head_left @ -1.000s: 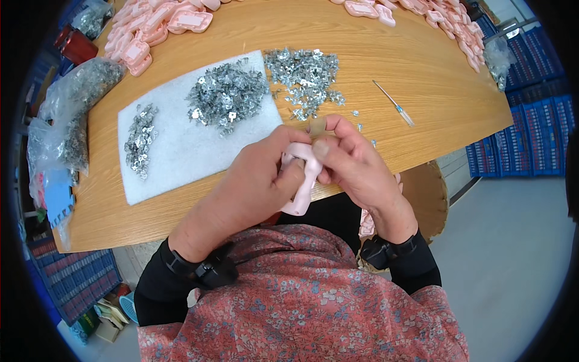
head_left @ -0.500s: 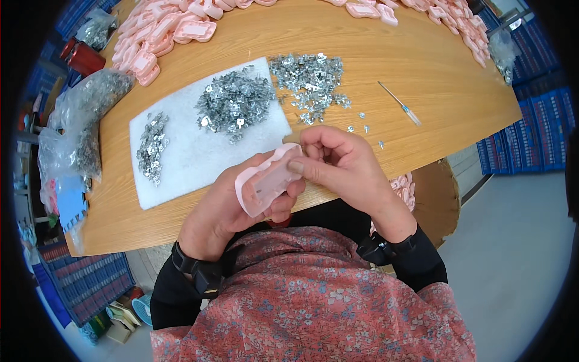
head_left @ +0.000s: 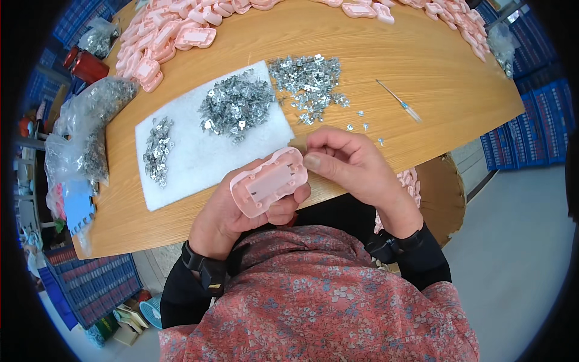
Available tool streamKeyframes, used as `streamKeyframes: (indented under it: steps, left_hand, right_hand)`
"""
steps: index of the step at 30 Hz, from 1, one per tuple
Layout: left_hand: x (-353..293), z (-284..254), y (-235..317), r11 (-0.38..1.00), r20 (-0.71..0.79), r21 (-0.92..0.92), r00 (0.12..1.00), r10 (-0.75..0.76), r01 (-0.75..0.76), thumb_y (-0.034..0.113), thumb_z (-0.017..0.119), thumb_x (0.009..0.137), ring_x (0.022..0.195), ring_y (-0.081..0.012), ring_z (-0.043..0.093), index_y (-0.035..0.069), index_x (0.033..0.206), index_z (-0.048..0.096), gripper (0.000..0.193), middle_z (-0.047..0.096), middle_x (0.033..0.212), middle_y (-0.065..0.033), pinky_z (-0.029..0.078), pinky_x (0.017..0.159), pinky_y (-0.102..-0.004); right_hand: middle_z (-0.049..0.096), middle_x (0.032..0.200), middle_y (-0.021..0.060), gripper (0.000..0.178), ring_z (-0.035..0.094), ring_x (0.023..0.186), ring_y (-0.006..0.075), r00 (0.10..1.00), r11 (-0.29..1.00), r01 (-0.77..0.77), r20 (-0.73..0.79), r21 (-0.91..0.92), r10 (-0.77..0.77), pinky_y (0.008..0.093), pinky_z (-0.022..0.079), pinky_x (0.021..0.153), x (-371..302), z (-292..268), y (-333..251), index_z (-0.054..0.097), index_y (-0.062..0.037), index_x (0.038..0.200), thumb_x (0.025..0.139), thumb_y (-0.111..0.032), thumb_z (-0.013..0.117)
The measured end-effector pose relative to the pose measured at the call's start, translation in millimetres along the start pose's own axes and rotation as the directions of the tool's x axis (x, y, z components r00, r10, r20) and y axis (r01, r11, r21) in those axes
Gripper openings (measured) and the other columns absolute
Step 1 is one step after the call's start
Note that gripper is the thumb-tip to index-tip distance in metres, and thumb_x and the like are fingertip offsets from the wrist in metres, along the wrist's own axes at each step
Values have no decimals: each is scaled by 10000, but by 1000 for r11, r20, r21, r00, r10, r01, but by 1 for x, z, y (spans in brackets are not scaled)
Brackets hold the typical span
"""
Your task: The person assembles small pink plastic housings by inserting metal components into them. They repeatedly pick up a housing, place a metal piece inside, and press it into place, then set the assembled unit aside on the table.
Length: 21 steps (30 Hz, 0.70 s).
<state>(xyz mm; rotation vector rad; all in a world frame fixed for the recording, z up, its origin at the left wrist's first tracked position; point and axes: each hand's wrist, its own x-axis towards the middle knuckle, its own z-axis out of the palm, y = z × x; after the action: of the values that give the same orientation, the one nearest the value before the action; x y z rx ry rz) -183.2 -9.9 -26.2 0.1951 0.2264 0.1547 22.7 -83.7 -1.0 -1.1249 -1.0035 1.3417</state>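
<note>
Holds a pink shell in the left hand, hollow face up, with fingers curled under the near side. Slants its long axis from lower left to upper right, aiming the upper end at the right hand, just beside the thumb tip. Bends the right fingers in toward the thumb; cannot tell whether pinching anything small or touching the rim.

Farther out, on the bench: a white foam pad bearing a large metal heap and a small metal heap; right of these, a loose metal heap, then a screwdriver-like tool.
</note>
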Motion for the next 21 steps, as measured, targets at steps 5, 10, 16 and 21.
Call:
streamKeyframes:
  steps: [5, 10, 16, 21]
  left_hand:
    - [4, 2, -2, 998, 34, -43, 999, -40, 42, 385, 357, 1060, 561, -133, 411, 159, 1286, 553, 374, 622, 957, -154, 302, 504, -265]
    - [1, 4, -9, 999, 31, -47, 999, -10, 12, 382, 350, 1063, 575, -136, 422, 140, 1279, 554, 383, 625, 959, -155, 312, 512, -260]
    - [3, -4, -19, 1000, 4, -8, 1000, 12, -12, 443, 358, 1049, 596, -178, 517, 29, 1304, 527, 516, 634, 1047, -238, 409, 494, -272]
    - [3, 31, -25, 913, -253, 401, 949, 189, -75, 513, 305, 1059, 798, -245, 688, -16, 1348, 502, 634, 655, 1121, -237, 574, 599, -310]
  right_hand:
    - [634, 914, -38, 159, 576, 825, 28, 997, 985, 14, 77, -169, -1, 199, 470, 729, 1, -2, 4, 669, -14, 1072, 936, -90, 701]
    - [661, 968, -5, 260, 588, 861, 33, 996, 999, -22, 91, -33, 25, 202, 490, 762, -5, 0, -3, 655, 22, 1171, 952, -117, 678]
    - [688, 1076, 42, 324, 640, 927, 77, 978, 994, -104, 183, 37, 96, 234, 524, 842, -20, 0, -5, 604, 31, 1279, 988, -109, 623]
    - [690, 1084, 49, 338, 654, 909, 89, 996, 997, -60, 58, -50, 62, 240, 539, 833, -32, -8, -3, 588, 60, 1281, 994, -117, 610]
